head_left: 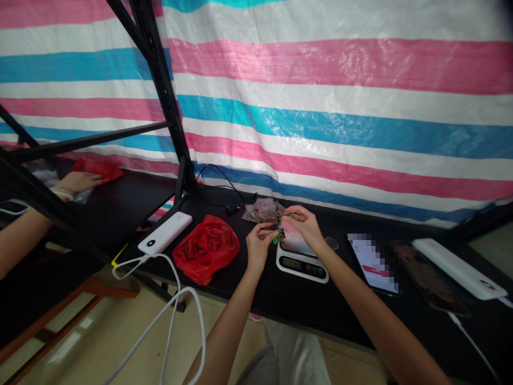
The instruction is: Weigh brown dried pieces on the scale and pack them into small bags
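Note:
My left hand (259, 241) is closed in a pinch in front of the kitchen scale's left edge. Between its fingertips is a small dark and green piece (279, 236), too small to name. My right hand (303, 223), also pinched, meets it from above. Something thin and dark shows at its fingertips, but I cannot make out what. Beneath and beside both hands sits the white digital scale (303, 266), its plate partly hidden by my right hand. Just behind them lie clear zip bags (262, 210) with brown contents.
A red plastic bag (206, 249) and a white power bank (165, 233) with cables lie left. A lit phone (372, 263), a dark phone (433, 278) and another power bank (459, 269) lie right. Beyond a black frame post (162, 88), a co-worker's hand (78, 182) touches red plastic.

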{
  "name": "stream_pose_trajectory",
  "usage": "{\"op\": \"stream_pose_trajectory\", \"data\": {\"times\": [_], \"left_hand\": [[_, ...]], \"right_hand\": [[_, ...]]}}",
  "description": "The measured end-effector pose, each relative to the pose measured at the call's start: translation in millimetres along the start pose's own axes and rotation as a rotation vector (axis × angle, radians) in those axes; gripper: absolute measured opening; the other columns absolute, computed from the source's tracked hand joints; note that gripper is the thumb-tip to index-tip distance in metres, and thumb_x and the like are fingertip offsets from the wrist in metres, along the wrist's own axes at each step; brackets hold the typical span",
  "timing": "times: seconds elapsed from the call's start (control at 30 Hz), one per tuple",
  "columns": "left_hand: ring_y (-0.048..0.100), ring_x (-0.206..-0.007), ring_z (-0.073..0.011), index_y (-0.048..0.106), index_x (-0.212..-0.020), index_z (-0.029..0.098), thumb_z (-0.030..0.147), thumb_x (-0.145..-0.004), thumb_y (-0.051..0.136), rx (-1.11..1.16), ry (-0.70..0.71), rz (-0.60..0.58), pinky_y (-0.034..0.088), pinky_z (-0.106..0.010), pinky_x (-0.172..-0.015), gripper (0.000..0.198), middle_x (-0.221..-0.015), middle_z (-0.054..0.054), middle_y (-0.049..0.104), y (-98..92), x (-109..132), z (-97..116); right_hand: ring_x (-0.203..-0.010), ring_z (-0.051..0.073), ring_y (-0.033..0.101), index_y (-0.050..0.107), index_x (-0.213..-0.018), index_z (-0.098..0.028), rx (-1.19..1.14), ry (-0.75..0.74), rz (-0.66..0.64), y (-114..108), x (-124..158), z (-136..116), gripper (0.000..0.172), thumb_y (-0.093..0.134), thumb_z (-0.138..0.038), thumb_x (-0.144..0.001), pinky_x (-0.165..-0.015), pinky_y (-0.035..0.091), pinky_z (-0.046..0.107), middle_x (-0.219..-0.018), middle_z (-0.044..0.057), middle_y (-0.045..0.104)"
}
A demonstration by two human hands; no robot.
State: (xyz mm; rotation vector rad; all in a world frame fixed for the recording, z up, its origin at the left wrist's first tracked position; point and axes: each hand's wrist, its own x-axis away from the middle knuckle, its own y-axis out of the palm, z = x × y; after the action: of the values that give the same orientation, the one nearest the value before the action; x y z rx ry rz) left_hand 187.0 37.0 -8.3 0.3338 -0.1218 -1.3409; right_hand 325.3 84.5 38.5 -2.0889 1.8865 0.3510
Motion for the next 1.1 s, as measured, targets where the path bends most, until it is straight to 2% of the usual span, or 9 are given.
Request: {"op": "stream_pose_trajectory", "data": {"times": [0.17, 0.3, 0.47, 0.63, 0.77, 0.9, 0.97, 1.03, 1.1], "left_hand": [[0.067, -0.066, -0.0181, 0.062, -0.084, 0.012, 0.024, -0.060, 0.072, -0.014, 0.017, 0.031, 0.051, -0.026, -0.063, 0.029, -0.069, -0.007, 0.070, -1.2, 0.4, 1.6], [0.066, -0.064, -0.0176, 0.062, -0.077, 0.013, 0.026, -0.060, 0.073, -0.036, 0.041, 0.094, 0.051, -0.025, -0.061, 0.024, -0.067, -0.006, 0.069, -2.5, 0.1, 3.7], [0.066, -0.065, -0.0178, 0.066, -0.074, 0.012, 0.025, -0.060, 0.072, -0.072, 0.040, 0.157, 0.051, -0.026, -0.063, 0.020, -0.067, -0.007, 0.069, -5.2, -2.4, 3.1], [0.065, -0.063, -0.0175, 0.068, -0.075, 0.012, 0.024, -0.060, 0.071, -0.078, 0.013, 0.182, 0.051, -0.027, -0.063, 0.019, -0.067, -0.007, 0.070, -7.7, -4.7, 0.9], [0.065, -0.063, -0.0169, 0.070, -0.075, 0.013, 0.022, -0.061, 0.070, -0.118, 0.011, 0.194, 0.050, -0.026, -0.063, 0.017, -0.068, -0.006, 0.070, -7.9, -4.2, -0.5], [0.064, -0.062, -0.0171, 0.071, -0.074, 0.014, 0.022, -0.061, 0.070, -0.198, 0.017, 0.196, 0.049, -0.026, -0.062, 0.015, -0.069, -0.006, 0.070, -7.9, -3.0, -2.3], [0.064, -0.062, -0.0178, 0.072, -0.073, 0.015, 0.022, -0.061, 0.070, -0.231, 0.007, 0.197, 0.048, -0.027, -0.061, 0.014, -0.069, -0.007, 0.070, -8.1, -2.7, -3.0], [0.064, -0.062, -0.0183, 0.072, -0.072, 0.015, 0.022, -0.060, 0.071, -0.243, -0.001, 0.202, 0.048, -0.027, -0.061, 0.014, -0.068, -0.007, 0.071, -8.2, -2.4, -3.2], [0.064, -0.062, -0.0185, 0.072, -0.073, 0.016, 0.021, -0.059, 0.071, -0.246, -0.002, 0.205, 0.049, -0.028, -0.062, 0.015, -0.068, -0.006, 0.071, -8.0, -2.0, -3.1]], "right_hand": [[-0.074, 0.019, 0.064, 0.065, -0.073, -0.016, 0.072, 0.070, -0.120, -7.7, -1.1, -1.9, 0.026, 0.073, -0.036, -0.059, -0.072, 0.051, 0.034, -0.079, 0.005, 0.068], [-0.081, 0.020, 0.063, 0.065, -0.086, -0.018, 0.151, 0.016, -0.148, -6.5, -2.6, 1.8, 0.023, 0.063, -0.034, -0.069, -0.077, 0.049, 0.037, -0.086, 0.006, 0.068], [-0.079, 0.016, 0.061, 0.048, -0.108, -0.023, 0.096, -0.037, -0.082, 5.8, -4.5, 8.3, 0.038, 0.058, -0.026, -0.072, -0.076, 0.048, 0.034, -0.080, 0.001, 0.063], [-0.079, 0.017, 0.064, 0.044, -0.102, -0.023, 0.040, 0.020, -0.132, 20.0, -3.2, 7.8, 0.038, 0.062, -0.024, -0.067, -0.073, 0.050, 0.032, -0.076, -0.001, 0.062], [-0.075, 0.017, 0.064, 0.047, -0.098, -0.020, 0.111, -0.001, -0.198, 21.5, -4.4, 11.5, 0.035, 0.062, -0.021, -0.067, -0.069, 0.050, 0.030, -0.076, 0.000, 0.062], [-0.081, 0.018, 0.060, 0.052, -0.092, -0.017, 0.472, -0.167, -0.207, 18.0, -3.0, 13.4, 0.019, 0.049, -0.012, -0.074, -0.074, 0.046, 0.033, -0.086, 0.006, 0.062], [-0.091, 0.021, 0.056, 0.054, -0.094, -0.015, 0.793, -0.237, -0.218, 19.8, 0.9, 8.5, 0.025, 0.043, -0.003, -0.074, -0.079, 0.043, 0.036, -0.096, 0.011, 0.058], [-0.098, 0.026, 0.051, 0.053, -0.103, -0.011, 1.100, -0.237, -0.250, 24.9, 5.6, 1.1, 0.038, 0.042, 0.003, -0.070, -0.080, 0.041, 0.039, -0.103, 0.016, 0.053], [-0.101, 0.029, 0.047, 0.047, -0.114, -0.009, 1.279, -0.212, -0.290, 30.8, 9.0, -4.7, 0.052, 0.042, 0.008, -0.065, -0.080, 0.041, 0.040, -0.108, 0.019, 0.049]]}}
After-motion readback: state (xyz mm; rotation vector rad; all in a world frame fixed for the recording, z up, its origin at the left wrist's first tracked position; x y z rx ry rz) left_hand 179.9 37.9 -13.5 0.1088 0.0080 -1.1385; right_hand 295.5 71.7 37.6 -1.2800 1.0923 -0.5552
